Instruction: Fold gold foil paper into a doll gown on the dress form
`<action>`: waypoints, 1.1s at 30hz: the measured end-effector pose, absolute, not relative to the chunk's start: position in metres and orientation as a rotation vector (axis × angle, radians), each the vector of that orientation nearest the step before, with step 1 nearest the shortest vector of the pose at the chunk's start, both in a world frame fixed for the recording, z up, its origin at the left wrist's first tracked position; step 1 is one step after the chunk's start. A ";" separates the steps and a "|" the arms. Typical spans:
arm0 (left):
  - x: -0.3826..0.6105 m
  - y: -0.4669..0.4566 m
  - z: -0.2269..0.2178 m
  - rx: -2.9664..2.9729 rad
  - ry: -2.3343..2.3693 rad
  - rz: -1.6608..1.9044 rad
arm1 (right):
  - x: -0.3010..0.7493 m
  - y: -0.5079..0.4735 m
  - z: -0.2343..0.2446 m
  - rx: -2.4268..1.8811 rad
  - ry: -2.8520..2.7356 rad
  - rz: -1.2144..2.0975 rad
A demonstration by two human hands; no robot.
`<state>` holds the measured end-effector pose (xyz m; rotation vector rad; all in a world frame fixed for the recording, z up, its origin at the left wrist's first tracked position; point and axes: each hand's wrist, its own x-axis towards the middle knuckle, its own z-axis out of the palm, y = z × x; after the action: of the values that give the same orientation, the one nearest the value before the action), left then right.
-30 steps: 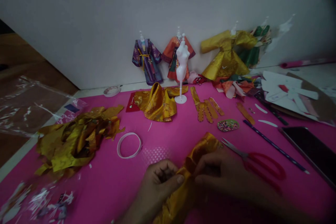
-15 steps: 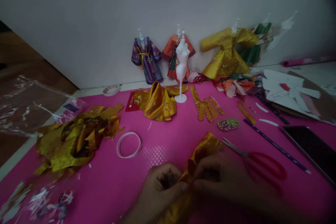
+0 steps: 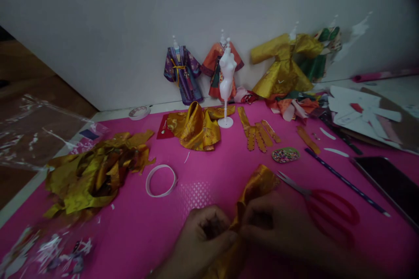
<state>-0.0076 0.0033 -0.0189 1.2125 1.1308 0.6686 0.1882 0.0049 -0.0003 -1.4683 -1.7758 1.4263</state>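
Observation:
A piece of shiny gold fabric (image 3: 260,179) is held between both hands near the front of the pink mat. My left hand (image 3: 204,239) pinches its edge between thumb and fingers. Close beside it, my right hand (image 3: 275,222) pinches the same fabric, and the two sets of fingertips almost meet. The lower part of the cloth hangs down below the hands and is dark. Whether a pin or needle is between the fingers I cannot tell. Scissors with red handles (image 3: 334,202) lie just right of my right hand, with their blades pointing away to the left.
Gold scraps (image 3: 94,174) are heaped at left, near a tape roll (image 3: 146,182). A bare white mannequin (image 3: 226,78) stands behind a gold garment piece (image 3: 199,128). Dressed doll forms lean on the wall. A bead dish (image 3: 285,154), a pencil (image 3: 347,181) and a phone (image 3: 389,183) lie right.
Both hands have shifted very slightly to the right with the gold fabric, keeping the same pinch. Everything else lies as before.

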 end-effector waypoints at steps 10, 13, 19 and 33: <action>-0.009 -0.001 -0.021 1.496 1.152 0.611 | 0.190 0.002 -0.004 -1.406 -1.724 1.513; -0.011 -0.005 -0.024 1.632 1.163 0.571 | 0.188 0.001 -0.003 -1.441 -1.740 1.465; -0.014 -0.009 -0.027 1.782 1.182 0.513 | 0.187 0.000 -0.010 -1.486 -1.769 1.445; -0.014 -0.011 -0.033 1.810 1.100 0.539 | 0.181 -0.003 -0.009 -1.499 -1.719 1.377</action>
<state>-0.0139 -0.0111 -0.0325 1.8098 1.1002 0.5391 0.1809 -0.0032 -0.0091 -1.4991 -1.7190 1.3768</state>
